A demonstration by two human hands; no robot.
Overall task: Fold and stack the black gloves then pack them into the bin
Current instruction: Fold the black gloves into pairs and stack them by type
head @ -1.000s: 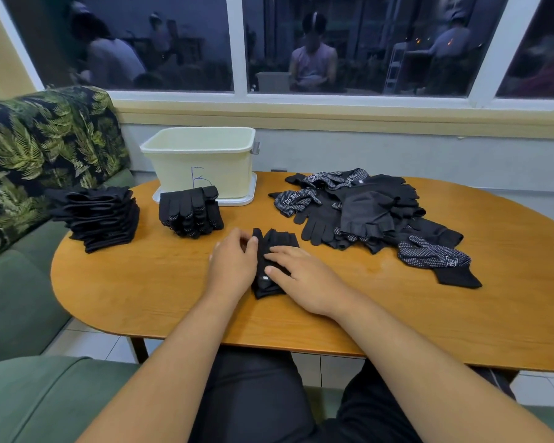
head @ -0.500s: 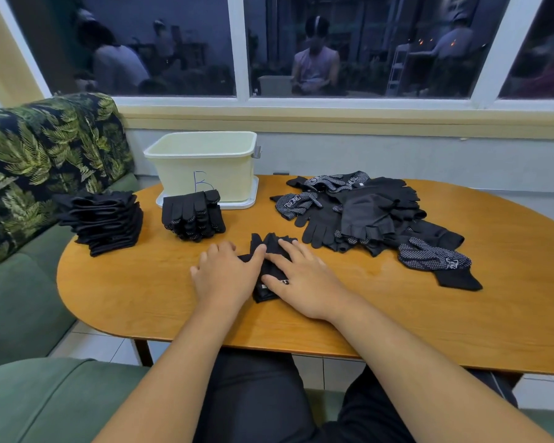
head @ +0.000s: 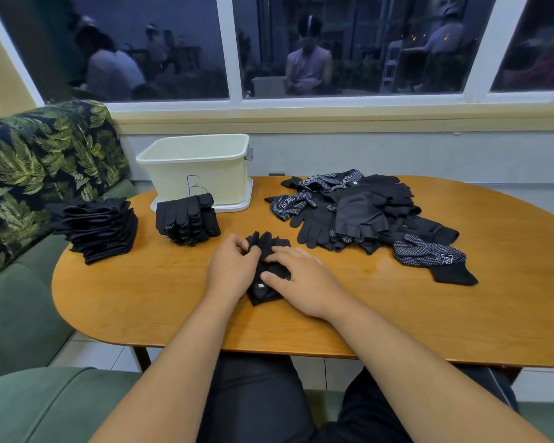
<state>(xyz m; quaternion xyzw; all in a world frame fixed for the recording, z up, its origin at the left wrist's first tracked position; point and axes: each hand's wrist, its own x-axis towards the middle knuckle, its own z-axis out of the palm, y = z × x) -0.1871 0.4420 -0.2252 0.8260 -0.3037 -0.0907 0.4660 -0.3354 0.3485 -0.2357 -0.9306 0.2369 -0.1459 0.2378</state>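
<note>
At a wooden table [head: 141,298], a person folds a black glove [head: 263,294] lying near the 6 o'clock edge, directly in front of the body. The risk, as it looks from here, is a fold that springs open: the soft knit is bunched and humped at its far end, and if either hand lifts before the crease is pressed flat, the layers will likely slide apart and the piece will sit crooked on a stack. A second hazard lies at 1 o'clock, where the loose pile of unfolded gloves [head: 365,212] sprawls close by; a careless sweep of the right forearm could drag a cuff into the work. The left hand [head: 232,270] rests knuckles up at the glove's left edge, its fingers curled in and pinching the raised finger end of the fabric. The right hand [head: 304,282] lies palm down across the glove's right side, fingers fairly straight and slightly spread, thumb stretched leftward onto the cloth, pressing and not gripping. Both forearms reach in from 6 o'clock. The bin [head: 202,174] stands at 11 o'clock with a dotted stack [head: 187,219] just before it and a taller stack [head: 98,228] at 10 o'clock.
</note>
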